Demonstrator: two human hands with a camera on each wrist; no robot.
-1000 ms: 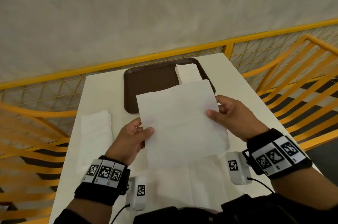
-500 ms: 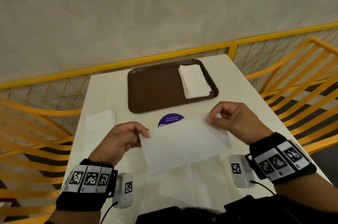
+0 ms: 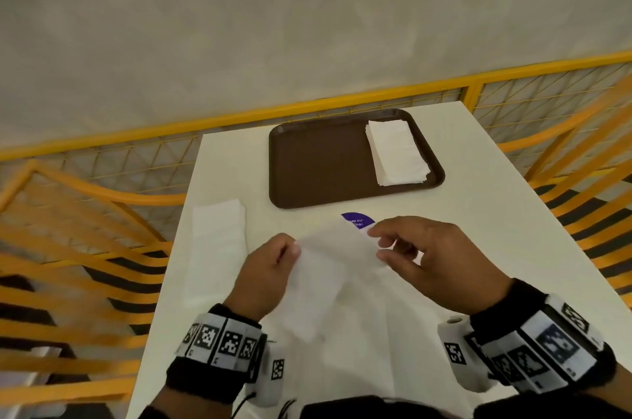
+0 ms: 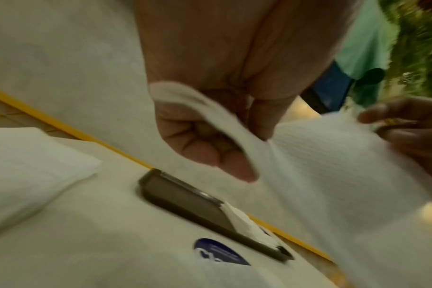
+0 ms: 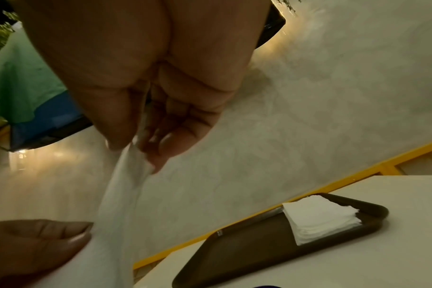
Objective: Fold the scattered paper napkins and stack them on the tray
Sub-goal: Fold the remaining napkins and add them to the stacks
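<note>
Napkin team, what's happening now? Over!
Left hand, right hand both pinch one napkin, mid-fold. Stack waits on tray. Nothing blocking.

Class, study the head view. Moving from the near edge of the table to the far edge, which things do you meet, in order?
The napkin held up by both hands → purple sticker → brown tray carrying the stack of folded napkins → yellow railing.

Head view evenly lit, edges bowed by wide lens; both wrist views dim, warm-tinted, motion-blurred.
</note>
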